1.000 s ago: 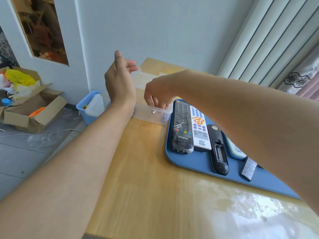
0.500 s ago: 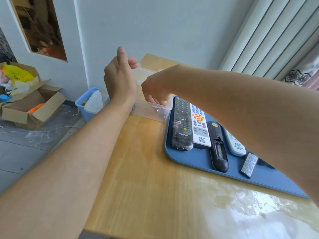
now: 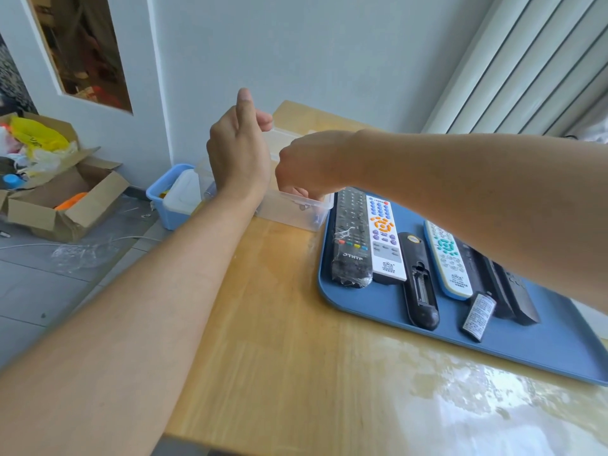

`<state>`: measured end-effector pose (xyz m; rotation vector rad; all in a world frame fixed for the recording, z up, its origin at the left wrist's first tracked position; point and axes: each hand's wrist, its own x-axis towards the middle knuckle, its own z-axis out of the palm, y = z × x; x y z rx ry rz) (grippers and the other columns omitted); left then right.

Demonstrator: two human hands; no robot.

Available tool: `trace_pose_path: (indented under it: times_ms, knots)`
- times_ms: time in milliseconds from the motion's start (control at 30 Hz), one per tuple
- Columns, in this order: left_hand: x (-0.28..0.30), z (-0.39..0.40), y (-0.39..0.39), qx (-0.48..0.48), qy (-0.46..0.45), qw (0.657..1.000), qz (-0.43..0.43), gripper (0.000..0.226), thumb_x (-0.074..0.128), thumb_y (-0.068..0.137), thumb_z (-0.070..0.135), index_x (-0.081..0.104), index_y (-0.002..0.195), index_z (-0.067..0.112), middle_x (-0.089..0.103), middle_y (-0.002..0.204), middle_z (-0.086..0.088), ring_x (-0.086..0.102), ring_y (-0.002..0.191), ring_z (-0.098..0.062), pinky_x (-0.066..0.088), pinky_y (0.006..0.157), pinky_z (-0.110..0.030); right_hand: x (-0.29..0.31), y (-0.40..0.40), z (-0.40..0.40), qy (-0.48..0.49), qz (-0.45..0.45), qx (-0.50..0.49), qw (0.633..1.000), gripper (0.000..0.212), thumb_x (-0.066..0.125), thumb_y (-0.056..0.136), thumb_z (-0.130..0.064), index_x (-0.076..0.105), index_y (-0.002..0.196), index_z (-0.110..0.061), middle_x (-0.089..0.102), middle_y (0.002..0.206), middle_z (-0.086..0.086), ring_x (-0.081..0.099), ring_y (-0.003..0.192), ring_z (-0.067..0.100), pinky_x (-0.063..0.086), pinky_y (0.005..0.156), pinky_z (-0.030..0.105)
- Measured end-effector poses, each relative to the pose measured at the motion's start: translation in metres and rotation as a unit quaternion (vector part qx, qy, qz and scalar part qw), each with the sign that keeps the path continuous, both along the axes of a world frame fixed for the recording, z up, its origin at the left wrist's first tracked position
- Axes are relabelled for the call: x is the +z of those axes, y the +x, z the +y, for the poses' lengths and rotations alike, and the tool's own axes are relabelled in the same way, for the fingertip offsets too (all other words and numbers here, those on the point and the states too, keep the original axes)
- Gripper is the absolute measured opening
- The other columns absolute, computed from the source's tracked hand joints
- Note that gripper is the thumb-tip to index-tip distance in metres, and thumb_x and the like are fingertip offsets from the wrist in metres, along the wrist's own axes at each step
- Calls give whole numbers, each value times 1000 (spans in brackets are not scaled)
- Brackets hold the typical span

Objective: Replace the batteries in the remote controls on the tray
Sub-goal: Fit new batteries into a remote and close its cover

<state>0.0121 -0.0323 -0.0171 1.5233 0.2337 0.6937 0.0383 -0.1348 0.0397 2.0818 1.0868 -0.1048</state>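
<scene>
Nearest the camera, the wooden table fills the lower half of the frame, with both bare forearms crossing above it. At centre right lies the blue tray bearing the remote controls: a black one in clear wrap at its left edge, a white one with an orange pad touching it, a black one lying back-up with its battery bay uncovered, a white one with teal buttons, and darker ones partly under the right forearm; a small labelled cover rests beside them. Just beyond the tray's upper left corner sits a clear plastic box. The right hand dips into it, fingers curled downward; whether they pinch anything cannot be told. The left hand is raised at the box, thumb up, gripping its clear lid. At far left, on the floor, are a blue bin and a cardboard carton.
</scene>
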Motion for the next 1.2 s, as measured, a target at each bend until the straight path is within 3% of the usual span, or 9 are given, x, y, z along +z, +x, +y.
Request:
trace_pose_path:
  times_ms: [200,400,567,767,867,933,1000,1100,1200]
  knots:
    - [1,0,1,-2,4,1000,5,53,32,108,41,67,74,22,74,85,7,67,92,-10,40,73,-12,-5,-6,-5,9,-6,16,1000,13,56,90,-5,65,94,-14,39,65,-1,49,68,29,39,57,31]
    - [-1,1,0,-4,7,1000,5,53,31,108,42,69,79,19,75,86,7,67,92,-8,39,72,-11,-3,3,-12,61,81,-85,991,44,51,84,3,74,108,-27,72,101,-8,52,66,3,33,49,19]
    - [-3,0,2,-7,7,1000,-6,51,33,107,42,69,77,21,75,86,7,67,93,-8,40,75,-13,-8,6,-8,62,94,-122,986,46,52,85,2,73,114,-27,71,104,-6,62,85,19,43,65,26]
    - [-9,2,0,11,32,998,-45,40,41,103,40,67,77,23,74,86,9,67,93,-10,47,84,-19,28,-9,-48,354,73,-156,919,19,73,88,-18,69,107,-22,73,100,-8,64,92,14,50,83,28]
    - [-9,-11,-19,77,196,966,-148,26,54,96,32,70,89,12,72,90,1,63,92,-19,43,81,-20,31,-28,-101,566,124,-209,788,24,69,89,-4,63,111,-13,73,82,3,72,77,23,60,79,37]
    - [-5,-33,-43,1,280,943,-179,17,64,91,29,69,87,14,70,81,3,61,79,-20,47,74,-29,20,-47,-136,694,220,-237,644,29,62,93,5,59,119,-7,67,77,9,70,70,27,62,73,36]
    - [0,-65,-76,-118,375,913,-111,16,70,88,39,67,86,23,65,73,9,60,72,-16,46,64,-31,3,-66,-165,792,285,-262,473,24,55,98,5,60,117,-7,63,80,11,67,68,26,61,69,34]
    - [1,-115,-122,-147,609,779,19,33,58,92,57,56,91,25,70,93,4,66,91,-22,40,67,-33,-20,-83,-197,875,278,-298,260,23,48,101,2,63,116,-7,58,80,12,66,61,25,58,62,31]
    - [1,-153,-149,-150,702,692,73,30,50,97,57,49,93,28,69,108,-3,67,100,-26,29,67,-33,-33,-94,-215,902,248,-296,196,23,46,102,-1,62,119,-6,55,76,8,61,58,20,53,57,28]
